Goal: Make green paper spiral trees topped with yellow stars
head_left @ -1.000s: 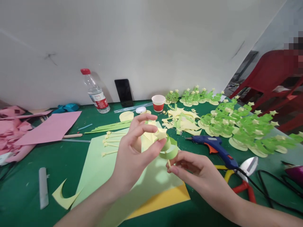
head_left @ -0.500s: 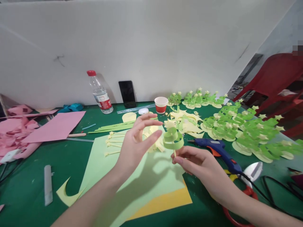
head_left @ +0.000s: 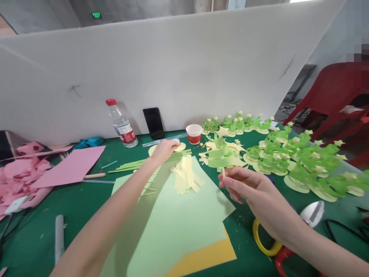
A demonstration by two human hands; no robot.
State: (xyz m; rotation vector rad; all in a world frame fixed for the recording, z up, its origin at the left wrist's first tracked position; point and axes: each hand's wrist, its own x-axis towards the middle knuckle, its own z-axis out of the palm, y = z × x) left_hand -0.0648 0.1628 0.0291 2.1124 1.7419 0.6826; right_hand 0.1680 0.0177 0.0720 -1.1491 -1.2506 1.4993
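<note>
My right hand (head_left: pixel 245 188) pinches the pale stick under a small paper tree (head_left: pixel 221 158). A green paper strip winds around the stick, and a pale yellow star tops it. My left hand (head_left: pixel 164 152) reaches to the back of the table. Its fingers are drawn together by a pale yellow paper circle (head_left: pixel 181 147) and a small white object; what they hold, if anything, is hidden. Below lie light green paper sheets (head_left: pixel 173 219) with pale yellow paper strips (head_left: pixel 186 177) on them. Long green strips (head_left: pixel 127 167) lie beside my left wrist.
Several finished paper trees (head_left: pixel 311 163) stand at the right. Scissors (head_left: pixel 269 242) lie under my right forearm. A red and white paper cup (head_left: pixel 194 134), a phone (head_left: pixel 153 123) and a water bottle (head_left: pixel 122 125) stand along the white board (head_left: pixel 178 73). Pink paper (head_left: pixel 69 167) lies left.
My left hand has moved away from the paper tree to the paper circle at the back, its fingers closing. My right hand has raised the tree slightly. The view has tilted up.
</note>
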